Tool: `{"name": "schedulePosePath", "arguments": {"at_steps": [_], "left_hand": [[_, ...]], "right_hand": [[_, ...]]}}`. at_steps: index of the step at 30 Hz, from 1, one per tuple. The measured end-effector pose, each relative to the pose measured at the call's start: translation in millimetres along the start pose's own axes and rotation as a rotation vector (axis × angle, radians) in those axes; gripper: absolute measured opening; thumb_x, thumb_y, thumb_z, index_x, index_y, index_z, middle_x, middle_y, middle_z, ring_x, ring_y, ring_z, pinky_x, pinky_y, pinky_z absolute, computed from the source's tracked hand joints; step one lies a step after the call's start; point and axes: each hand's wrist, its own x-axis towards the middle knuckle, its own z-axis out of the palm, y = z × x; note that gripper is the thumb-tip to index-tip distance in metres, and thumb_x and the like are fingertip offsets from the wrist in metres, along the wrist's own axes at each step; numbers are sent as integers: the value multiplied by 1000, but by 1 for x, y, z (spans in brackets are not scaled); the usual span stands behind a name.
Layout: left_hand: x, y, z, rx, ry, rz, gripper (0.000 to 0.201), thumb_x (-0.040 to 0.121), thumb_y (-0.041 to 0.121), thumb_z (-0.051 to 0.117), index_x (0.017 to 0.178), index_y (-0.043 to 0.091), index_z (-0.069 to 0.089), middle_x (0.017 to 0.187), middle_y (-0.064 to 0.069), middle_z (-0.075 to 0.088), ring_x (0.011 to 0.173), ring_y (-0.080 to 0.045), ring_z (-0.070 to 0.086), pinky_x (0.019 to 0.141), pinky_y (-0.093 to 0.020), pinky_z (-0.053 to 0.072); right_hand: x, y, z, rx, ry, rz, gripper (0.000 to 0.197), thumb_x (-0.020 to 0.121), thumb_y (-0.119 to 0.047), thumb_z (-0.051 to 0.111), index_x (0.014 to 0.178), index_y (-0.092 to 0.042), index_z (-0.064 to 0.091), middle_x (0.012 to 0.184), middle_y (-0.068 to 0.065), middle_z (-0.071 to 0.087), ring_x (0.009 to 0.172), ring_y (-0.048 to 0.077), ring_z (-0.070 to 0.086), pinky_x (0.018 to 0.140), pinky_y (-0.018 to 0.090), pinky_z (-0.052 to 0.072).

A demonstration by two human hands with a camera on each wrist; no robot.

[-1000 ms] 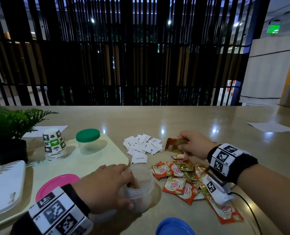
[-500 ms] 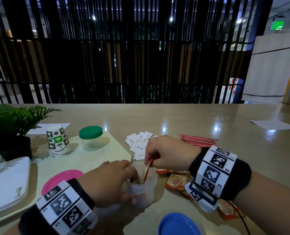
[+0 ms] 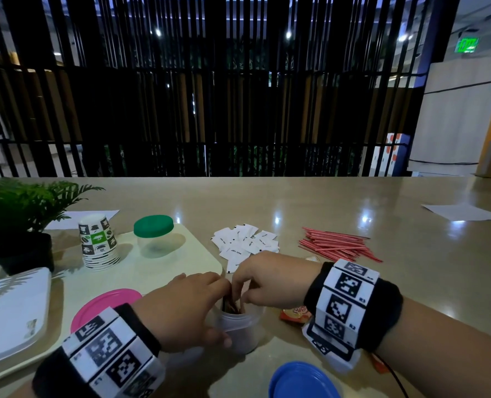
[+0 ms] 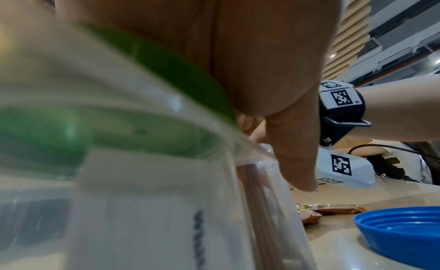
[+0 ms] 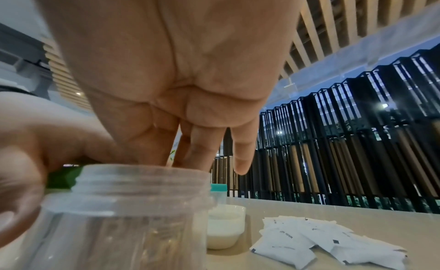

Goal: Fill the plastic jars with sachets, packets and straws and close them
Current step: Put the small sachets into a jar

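A clear open plastic jar (image 3: 240, 328) stands on the table in front of me, with brown and orange packets inside. My left hand (image 3: 186, 308) grips its side, thumb (image 4: 292, 161) down the near wall. My right hand (image 3: 255, 282) reaches into the jar's mouth (image 5: 123, 180); thumb and first fingers converge on a coffee packet there, their tips hidden by the rim. White sachets (image 3: 245, 244) lie beyond the jar, and red straws (image 3: 336, 247) lie at the right. An orange creamer packet (image 3: 296, 314) shows under my right wrist.
A blue lid (image 3: 301, 382) lies open side up at the near edge. On the pale tray (image 3: 181, 262) stand a green-lidded jar (image 3: 153, 235), stacked paper cups (image 3: 99, 242) and a pink lid (image 3: 106, 304). A potted plant (image 3: 17, 219) stands far left.
My right hand carried a packet from the pile over to the jar and has gone down into its mouth. The left hand has kept its grip on the jar.
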Motion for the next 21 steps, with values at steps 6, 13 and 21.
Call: {"name": "schedulePosePath", "arguments": {"at_steps": [6,13,21], "left_hand": [[0,0,0,13,-15,0,58,81,62,60,129,37,42,135,11,44,121,-13,43,102,-32,35],[-1,1,-2,-52,7,-15,64,78,59,67,130,39,34,137,12,46,119,-12,44,99,-29,34],[2,-1,0,-52,-11,-10,72,77,60,65,139,45,30,138,11,44,122,-14,45,104,-33,37]], "right_hand": [[-2,-17,-1,-383,-155,5,36,88,-28,34,84,-16,67,85,2,59,97,23,51,98,42,37],[-7,-26,0,-323,-350,50,44,99,-45,31,59,-28,38,62,-9,41,72,10,41,116,51,4],[-4,-20,4,-311,-358,68,41,89,-59,44,63,-27,49,70,-4,52,76,10,48,115,51,4]]}}
